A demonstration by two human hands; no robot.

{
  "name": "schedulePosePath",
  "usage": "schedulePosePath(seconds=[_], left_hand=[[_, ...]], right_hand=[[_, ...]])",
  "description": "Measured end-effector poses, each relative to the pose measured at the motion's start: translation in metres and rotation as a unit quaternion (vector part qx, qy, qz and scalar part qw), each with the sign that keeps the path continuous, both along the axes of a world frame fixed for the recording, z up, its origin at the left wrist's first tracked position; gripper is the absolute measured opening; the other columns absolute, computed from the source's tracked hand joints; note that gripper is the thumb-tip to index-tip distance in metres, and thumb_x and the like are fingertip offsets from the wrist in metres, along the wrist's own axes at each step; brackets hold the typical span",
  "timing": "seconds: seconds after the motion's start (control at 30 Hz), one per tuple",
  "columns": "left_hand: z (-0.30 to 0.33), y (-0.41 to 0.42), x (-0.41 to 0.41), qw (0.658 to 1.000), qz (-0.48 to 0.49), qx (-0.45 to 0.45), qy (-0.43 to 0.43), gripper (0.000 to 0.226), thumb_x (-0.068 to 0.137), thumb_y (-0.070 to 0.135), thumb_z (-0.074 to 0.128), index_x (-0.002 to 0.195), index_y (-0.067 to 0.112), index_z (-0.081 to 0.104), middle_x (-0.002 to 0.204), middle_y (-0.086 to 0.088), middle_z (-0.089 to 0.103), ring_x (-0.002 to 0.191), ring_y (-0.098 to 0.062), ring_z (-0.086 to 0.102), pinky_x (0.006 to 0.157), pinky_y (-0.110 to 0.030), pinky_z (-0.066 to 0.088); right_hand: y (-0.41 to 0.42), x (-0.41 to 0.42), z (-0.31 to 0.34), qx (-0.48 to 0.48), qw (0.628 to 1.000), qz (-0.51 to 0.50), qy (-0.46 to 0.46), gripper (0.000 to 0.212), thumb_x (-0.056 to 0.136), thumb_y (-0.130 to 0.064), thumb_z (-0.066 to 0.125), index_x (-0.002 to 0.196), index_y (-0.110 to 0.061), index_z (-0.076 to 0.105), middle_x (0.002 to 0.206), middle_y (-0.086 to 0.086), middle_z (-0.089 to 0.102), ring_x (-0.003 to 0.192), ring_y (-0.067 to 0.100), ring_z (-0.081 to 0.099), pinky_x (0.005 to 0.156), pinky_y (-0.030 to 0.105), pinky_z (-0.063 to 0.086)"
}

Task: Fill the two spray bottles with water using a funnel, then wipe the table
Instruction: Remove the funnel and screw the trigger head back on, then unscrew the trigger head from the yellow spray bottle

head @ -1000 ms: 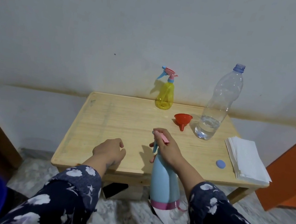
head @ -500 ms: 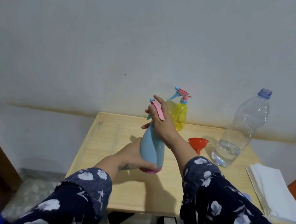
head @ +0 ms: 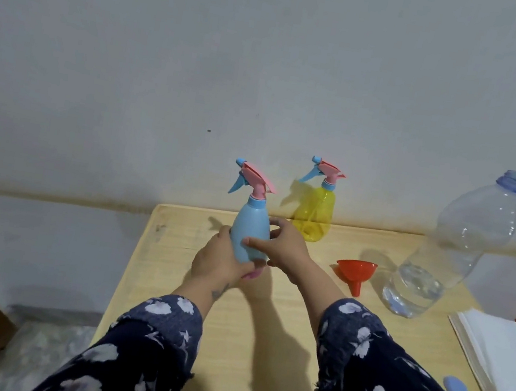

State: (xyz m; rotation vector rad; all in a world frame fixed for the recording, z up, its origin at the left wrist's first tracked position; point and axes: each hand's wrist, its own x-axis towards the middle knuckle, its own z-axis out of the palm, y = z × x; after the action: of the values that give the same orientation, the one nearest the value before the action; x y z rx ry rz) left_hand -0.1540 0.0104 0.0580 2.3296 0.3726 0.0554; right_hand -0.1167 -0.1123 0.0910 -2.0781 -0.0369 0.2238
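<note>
Water (head: 412, 287) low in clear bottle (head: 465, 241)

Blue spray bottle (head: 250, 238), yellow spray bottle (head: 313, 216), red funnel (head: 355, 271)

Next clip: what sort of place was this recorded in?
Probably a room in a home, not a lab or workshop. A small wooden table stands against a plain, scuffed painted wall, a marble-patterned floor shows below, and household items sit out: a yellow spray bottle and a water bottle.
</note>
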Motion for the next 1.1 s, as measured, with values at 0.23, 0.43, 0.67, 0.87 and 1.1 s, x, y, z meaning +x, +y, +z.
schedulePosePath(seconds=[0.23,0.43,0.67,0.87,1.1], left_hand=[[-0.024,-0.006,0.07,0.996,0.021,-0.068,-0.047,0.068,0.07,0.044,0.079,0.125,0.022,0.045,0.113,0.001,0.061,0.092,-0.021,0.062,0.071,-0.034,0.053],[-0.047,-0.005,0.115,0.991,0.047,-0.114,-0.052,0.071,0.071,0.034,0.079,0.132,0.023,0.044,0.119,0.002,0.058,0.099,-0.018,0.06,0.074,-0.034,0.05],[-0.069,-0.002,0.132,0.992,0.05,-0.103,-0.054,0.071,0.077,0.03,0.077,0.137,0.018,0.041,0.126,-0.003,0.055,0.11,-0.022,0.058,0.088,-0.038,0.05],[-0.075,-0.014,0.121,0.997,0.075,-0.018,-0.016,0.077,0.082,0.025,0.074,0.143,0.009,0.031,0.138,-0.009,0.038,0.125,-0.026,0.045,0.104,-0.037,0.041],[-0.087,-0.061,0.101,0.998,0.035,0.046,-0.029,0.042,0.084,0.025,0.066,0.118,0.015,0.044,0.12,-0.003,0.045,0.114,-0.023,0.049,0.093,-0.038,0.047]], right_hand=[[-0.006,0.07,-0.024,0.027,0.998,0.022,-0.048,0.071,0.067,-0.021,0.085,0.131,-0.021,0.055,0.121,0.002,0.065,0.101,0.021,0.065,0.09,0.044,0.054],[-0.002,0.118,-0.049,0.063,0.997,0.035,-0.036,0.064,0.073,-0.007,0.078,0.13,-0.01,0.05,0.131,0.006,0.058,0.115,0.021,0.058,0.097,0.034,0.049],[-0.002,0.139,-0.067,0.059,0.996,0.061,-0.036,0.063,0.075,-0.004,0.074,0.132,-0.013,0.05,0.127,0.004,0.058,0.115,0.017,0.055,0.091,0.025,0.044],[-0.013,0.13,-0.066,0.027,0.998,0.034,-0.048,0.055,0.083,-0.007,0.067,0.135,-0.012,0.049,0.128,0.002,0.055,0.115,0.016,0.053,0.097,0.025,0.042],[-0.062,0.115,-0.059,-0.001,0.985,-0.138,-0.103,0.016,0.083,-0.002,0.05,0.089,-0.017,0.05,0.078,-0.003,0.054,0.075,0.02,0.051,0.066,0.027,0.035]])
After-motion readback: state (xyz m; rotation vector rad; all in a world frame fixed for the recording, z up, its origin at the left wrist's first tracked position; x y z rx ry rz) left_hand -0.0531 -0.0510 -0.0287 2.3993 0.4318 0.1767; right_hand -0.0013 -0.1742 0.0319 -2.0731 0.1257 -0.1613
